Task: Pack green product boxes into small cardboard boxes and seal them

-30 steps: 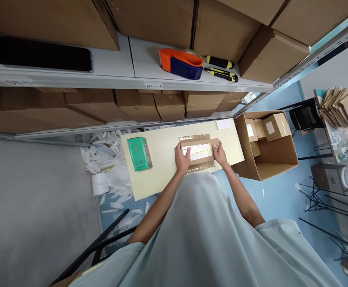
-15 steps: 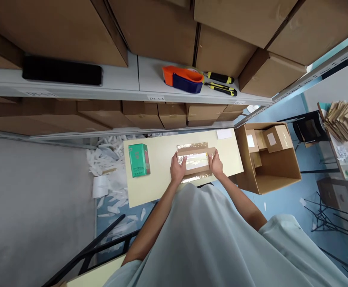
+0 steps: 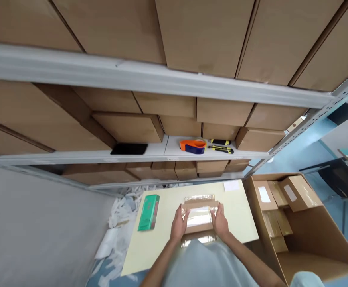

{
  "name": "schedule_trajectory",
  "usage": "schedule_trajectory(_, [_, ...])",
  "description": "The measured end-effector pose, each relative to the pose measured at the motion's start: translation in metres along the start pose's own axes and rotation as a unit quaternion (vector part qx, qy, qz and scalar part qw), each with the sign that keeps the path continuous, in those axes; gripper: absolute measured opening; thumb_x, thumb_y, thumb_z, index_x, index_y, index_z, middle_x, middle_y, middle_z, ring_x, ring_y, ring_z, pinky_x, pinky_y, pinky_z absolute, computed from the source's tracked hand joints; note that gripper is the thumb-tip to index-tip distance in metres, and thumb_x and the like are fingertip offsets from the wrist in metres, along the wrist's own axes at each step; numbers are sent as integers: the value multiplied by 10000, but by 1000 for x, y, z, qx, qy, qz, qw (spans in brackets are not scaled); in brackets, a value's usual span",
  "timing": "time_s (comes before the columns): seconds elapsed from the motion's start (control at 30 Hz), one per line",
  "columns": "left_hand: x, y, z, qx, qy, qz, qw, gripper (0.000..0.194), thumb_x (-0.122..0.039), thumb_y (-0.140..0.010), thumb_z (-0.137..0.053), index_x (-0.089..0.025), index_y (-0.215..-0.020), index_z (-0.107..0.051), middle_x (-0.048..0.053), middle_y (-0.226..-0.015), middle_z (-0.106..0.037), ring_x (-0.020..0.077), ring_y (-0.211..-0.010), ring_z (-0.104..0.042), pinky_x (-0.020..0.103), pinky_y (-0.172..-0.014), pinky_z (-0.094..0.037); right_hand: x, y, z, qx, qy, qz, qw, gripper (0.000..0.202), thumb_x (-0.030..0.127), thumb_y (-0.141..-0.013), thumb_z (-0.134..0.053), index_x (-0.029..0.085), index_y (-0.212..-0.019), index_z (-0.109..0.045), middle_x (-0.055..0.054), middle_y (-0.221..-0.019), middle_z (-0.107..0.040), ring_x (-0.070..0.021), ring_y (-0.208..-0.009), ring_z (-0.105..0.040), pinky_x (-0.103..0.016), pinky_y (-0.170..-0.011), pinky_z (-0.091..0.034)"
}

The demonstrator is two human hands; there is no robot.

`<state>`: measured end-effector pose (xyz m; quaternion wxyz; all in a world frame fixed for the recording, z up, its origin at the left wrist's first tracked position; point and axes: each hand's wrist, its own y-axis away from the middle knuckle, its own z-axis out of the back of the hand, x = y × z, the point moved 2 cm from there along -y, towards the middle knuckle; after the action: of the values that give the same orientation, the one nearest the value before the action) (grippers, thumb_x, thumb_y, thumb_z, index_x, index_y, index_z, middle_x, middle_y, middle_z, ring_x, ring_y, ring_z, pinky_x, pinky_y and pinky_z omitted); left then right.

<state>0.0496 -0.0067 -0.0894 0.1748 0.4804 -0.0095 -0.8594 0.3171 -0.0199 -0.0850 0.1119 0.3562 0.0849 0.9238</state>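
Note:
My left hand point(image 3: 178, 225) and my right hand point(image 3: 220, 223) grip a small cardboard box point(image 3: 198, 228) from its two sides, thumbs on its top face. A white label point(image 3: 198, 216) and shiny clear tape show on that face. Behind and in front of the box, more taped cardboard point(image 3: 199, 197) sticks out; whether it is a separate piece beneath I cannot tell. Left of my left hand, a green box point(image 3: 148, 213) lies on the pale yellow table point(image 3: 166, 243). A white paper slip point(image 3: 231, 185) is near the table's far right corner.
Right of the table stands a large open carton point(image 3: 305, 235) with several small labelled boxes inside. Beyond the table, a shelf rack point(image 3: 150, 77) full of cartons holds a phone point(image 3: 129, 148), an orange-and-blue tape dispenser point(image 3: 193, 146) and box cutters point(image 3: 221, 149). Paper scraps point(image 3: 126, 211) litter the floor at left.
My view has tilted up, so the table and hands sit lower and more shelving shows. Both hands keep their hold on the cardboard box.

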Motion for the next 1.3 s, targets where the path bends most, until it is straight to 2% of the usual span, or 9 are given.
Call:
schedule_trajectory(0.1, [5,-2,7,-32,-42,-71,996,692,-627,-988,-558,-315,-1603,-619,165,-1643,-679,439,-1575,-617,644,-1306,-520,-1,-15,4,-39,4,78,996,772,660,-1032,-431,306,-1702,-581,-214,-1497,-761,-521,-1304,-795,-702,-982,-702])
schedule_trajectory(0.23, [-22,-18,17,-46,-102,-204,973,608,-520,-1059,-500,-272,-1594,-645,187,-1727,-605,425,-1649,-534,696,-1368,-419,56,-58,50,-61,21,183,981,760,581,-1056,-505,209,-1716,-567,-248,-1732,-578,-492,-1644,-529,-732,-1326,-479])
schedule_trajectory(0.33, [-86,-48,28,-68,-100,-263,957,580,-441,-1111,-461,-244,-1641,-593,195,-1739,-589,391,-1668,-516,708,-1381,-393,142,-104,105,-60,-4,283,957,767,572,-1116,-477,158,-1762,-472,-236,-1825,-457,-451,-1740,-383,-740,-1411,-330])
schedule_trajectory(0.47, [-204,-107,46,-138,-52,-311,939,585,-450,-1135,-433,-231,-1668,-534,212,-1774,-529,392,-1706,-456,675,-1392,-406,259,-164,159,-60,-38,365,928,671,459,-1112,-553,148,-1705,-507,-261,-1744,-537,-442,-1656,-464,-679,-1421,-310])
schedule_trajectory(0.57, [-270,-141,59,-178,-16,-335,925,546,-431,-1140,-421,-268,-1645,-547,239,-1789,-484,417,-1688,-474,648,-1378,-436,317,-196,167,-24,17,347,937,552,259,-1068,-591,76,-1588,-555,-311,-1665,-582,-462,-1579,-512,-675,-1373,-354])
schedule_trajectory(0.67, [-295,-152,64,-193,-3,-344,919,547,-409,-1144,-406,-247,-1653,-526,244,-1779,-491,409,-1682,-482,639,-1386,-427,345,-213,162,-3,36,331,943,431,97,-958,-642,67,-1388,-644,-348,-1527,-670,-474,-1496,-596,-671,-1340,-379])
schedule_trajectory(0.93, [-245,-101,56,-201,65,-259,943,531,-480,-1124,-503,-191,-1560,-593,247,-1607,-637,374,-1561,-608,629,-1317,-495,327,-202,163,53,25,329,942,255,152,-966,-669,194,-1218,-675,-230,-1341,-780,-391,-1343,-704,-592,-1314,-440])
schedule_trajectory(1.13, [-209,-3,57,-141,164,-181,959,362,-550,-1116,-608,-250,-1296,-703,143,-1295,-764,289,-1198,-783,491,-1077,-666,232,-95,130,147,-253,276,916,395,566,-1058,-679,247,-1290,-647,-110,-1207,-767,-326,-1157,-717,-498,-1138,-598])
schedule_trajectory(1.3, [-203,61,57,-87,166,-164,968,273,-518,-1086,-665,-275,-1187,-735,100,-1142,-758,270,-1033,-782,454,-970,-683,186,-12,119,165,-361,171,902,473,666,-1011,-724,271,-1265,-660,-97,-1208,-751,-316,-1186,-714,-461,-1148,-600])
